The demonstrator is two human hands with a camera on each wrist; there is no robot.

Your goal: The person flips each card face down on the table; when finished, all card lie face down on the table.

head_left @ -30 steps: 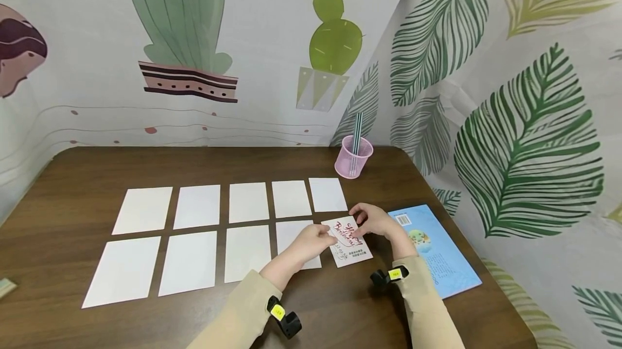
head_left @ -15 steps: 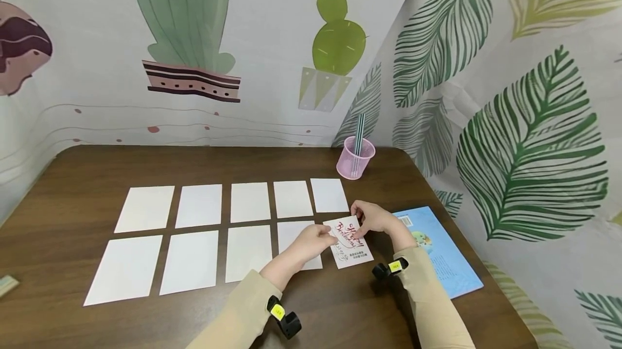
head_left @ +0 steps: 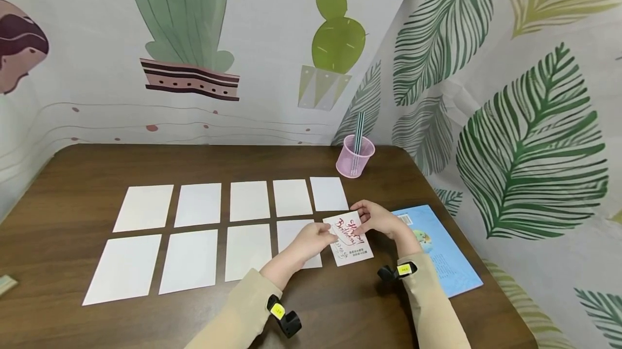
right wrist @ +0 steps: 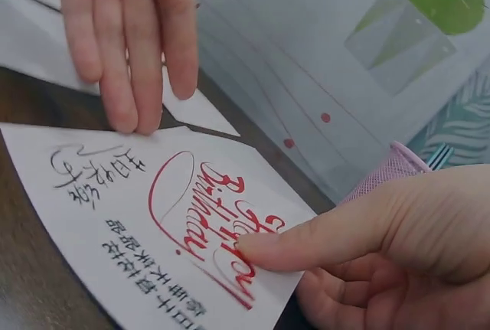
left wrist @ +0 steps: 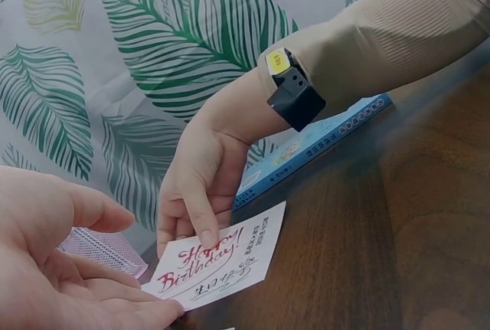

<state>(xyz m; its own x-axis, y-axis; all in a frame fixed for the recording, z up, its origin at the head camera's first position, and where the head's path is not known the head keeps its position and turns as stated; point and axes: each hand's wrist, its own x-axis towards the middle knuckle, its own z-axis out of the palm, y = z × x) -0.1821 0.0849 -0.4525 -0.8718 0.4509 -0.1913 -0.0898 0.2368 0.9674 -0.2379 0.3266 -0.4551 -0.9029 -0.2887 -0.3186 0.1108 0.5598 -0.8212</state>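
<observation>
A white birthday card [head_left: 346, 246] with red "Happy Birthday" lettering and black writing lies at the near right end of two rows of white cards. My right hand [head_left: 381, 220] pinches its right side, thumb [right wrist: 283, 249] on the printed face and the other fingers curled beneath. Reaching in from the left, my left hand [head_left: 307, 243] has its fingers [right wrist: 138, 62] straight, tips at the card's left edge. In the left wrist view the left thumb [left wrist: 103, 211] stands apart from those fingers, off the card. Whether the left fingertips touch the card or only lie beside it, I cannot tell.
Several blank white cards [head_left: 188, 262] lie in two rows to the left. A blue book [head_left: 444, 257] sits under and beyond the right forearm. A pink mesh cup [head_left: 353, 161] with striped sticks stands at the back right of the brown table [head_left: 301, 316].
The far edge of the birthday card has shifted slightly away from me, with my right hand still gripping it. The right wrist has turned a little to the right; the left hand stays nearly still.
</observation>
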